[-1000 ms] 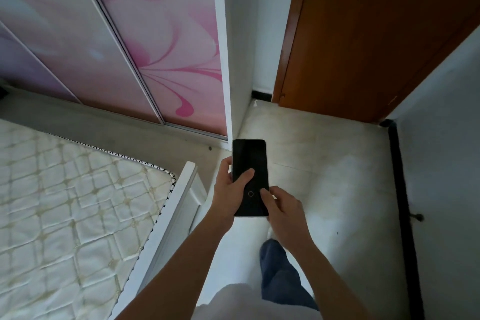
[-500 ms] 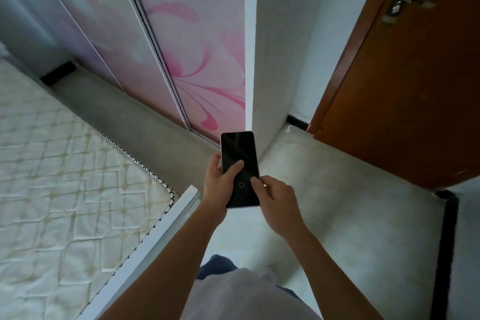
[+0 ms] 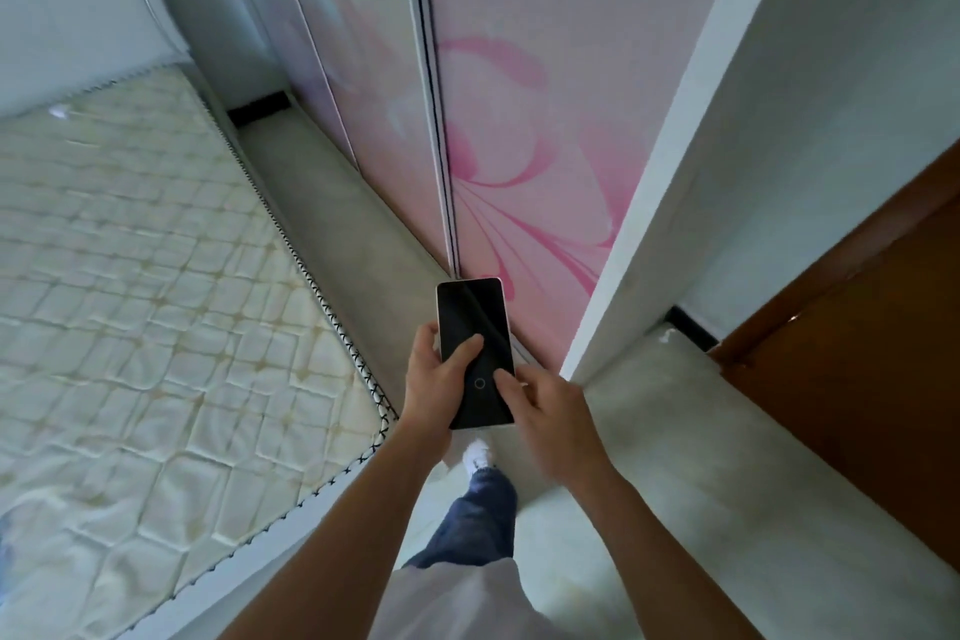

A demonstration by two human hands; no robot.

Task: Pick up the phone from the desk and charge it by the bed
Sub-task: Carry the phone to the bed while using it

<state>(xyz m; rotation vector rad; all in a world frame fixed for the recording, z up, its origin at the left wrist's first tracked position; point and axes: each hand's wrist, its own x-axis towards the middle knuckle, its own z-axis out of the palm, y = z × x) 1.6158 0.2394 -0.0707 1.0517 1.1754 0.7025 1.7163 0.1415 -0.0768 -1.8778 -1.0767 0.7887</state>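
Note:
A black-screened phone (image 3: 470, 327) with a pale rim is held upright in front of me at mid-frame. My left hand (image 3: 431, 387) grips its left edge, thumb lying across the dark screen. My right hand (image 3: 548, 413) holds the lower right edge, fingertip touching the screen near a small circle icon. The bed's quilted cream mattress (image 3: 145, 286) fills the left side, its near corner just left of my left wrist. No charger or cable is in sight.
A wardrobe with pink floral sliding doors (image 3: 519, 120) stands ahead; a narrow floor strip (image 3: 332, 203) runs between it and the bed. A brown wooden door (image 3: 857, 379) is at right. A white headboard (image 3: 78, 16) rises at top left. My leg and white shoe (image 3: 478, 455) are below.
The view has swung left and forward: the door slid to the right edge, and the bed and headboard came into view. Both hands keep the same hold on the phone.

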